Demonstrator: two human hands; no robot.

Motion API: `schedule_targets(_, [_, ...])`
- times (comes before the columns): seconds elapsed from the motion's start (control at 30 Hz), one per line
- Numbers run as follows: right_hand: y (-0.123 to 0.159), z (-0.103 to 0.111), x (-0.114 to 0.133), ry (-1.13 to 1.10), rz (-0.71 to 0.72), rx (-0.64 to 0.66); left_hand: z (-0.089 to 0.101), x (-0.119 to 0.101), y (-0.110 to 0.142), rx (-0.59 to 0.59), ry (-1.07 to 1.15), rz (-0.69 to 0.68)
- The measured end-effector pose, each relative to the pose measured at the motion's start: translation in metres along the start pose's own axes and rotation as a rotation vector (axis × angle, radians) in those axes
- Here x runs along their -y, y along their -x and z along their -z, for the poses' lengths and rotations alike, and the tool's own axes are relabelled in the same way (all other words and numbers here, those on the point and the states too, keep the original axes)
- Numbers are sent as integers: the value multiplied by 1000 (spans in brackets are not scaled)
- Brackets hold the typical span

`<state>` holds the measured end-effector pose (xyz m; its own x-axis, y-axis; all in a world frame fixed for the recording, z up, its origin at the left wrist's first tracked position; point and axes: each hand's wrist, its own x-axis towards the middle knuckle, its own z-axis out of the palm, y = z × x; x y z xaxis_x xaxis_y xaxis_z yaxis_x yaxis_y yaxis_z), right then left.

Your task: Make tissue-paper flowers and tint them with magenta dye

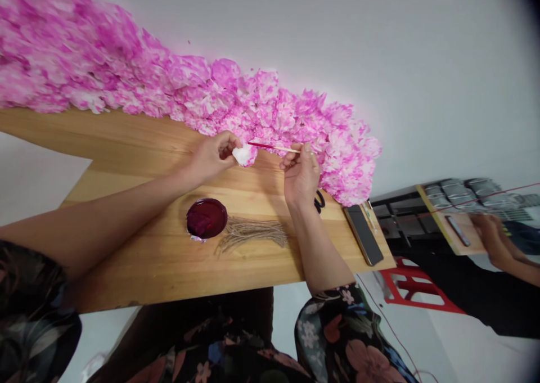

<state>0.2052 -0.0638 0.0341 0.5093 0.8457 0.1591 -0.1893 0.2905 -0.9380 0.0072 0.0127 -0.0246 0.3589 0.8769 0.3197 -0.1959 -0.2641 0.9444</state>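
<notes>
Left hand (220, 151): we are pinching a small flower (243, 156) by its left edge, thumb and fingertips closed on it.
Small flower: it is sticking out to the right of those fingertips, above the table (160, 270), showing white in the middle and pink along its right side.
Right hand (301, 169): we are gripping a thin stick (272, 146) by its pale end, the fingers drawn in narrow around it.
Stick: its red end is pointing left, over the flower's upper edge; whether it is touching the petals, we are not seeing clearly.
Bowl (219, 219): it is holding dark red liquid, below the left hand.
Strings (255, 234): they are lying in a bundle just right of the bowl.
Pink flowers (147, 85): they are heaping up along the wall side of the table.
Scissors (320, 202): their black handles are showing beside our right wrist.
Phone (363, 235): it is lying near the table's right end.
Co-worker (476, 287): another person is sitting farther right, near a red stool (415, 300).
</notes>
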Motion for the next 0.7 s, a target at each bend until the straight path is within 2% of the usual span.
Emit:
schedule_targets(0.13, [2,0,1,48,13,-7,0,1,0,8,5,-7])
schedule_targets(0.27, [-1,0,4,-5,15,-21,2,3,0,13,16,-3])
schedule_targets(0.43, [2,-2,7,0,59,32,3,9,-4,-26,37,-15])
schedule_targets(0.57, [24,-3,12,66,141,203,2,11,-6,-81,51,-22])
schedule_targets(0.7, [52,-1,19,148,331,541,1,5,-3,-62,30,-11])
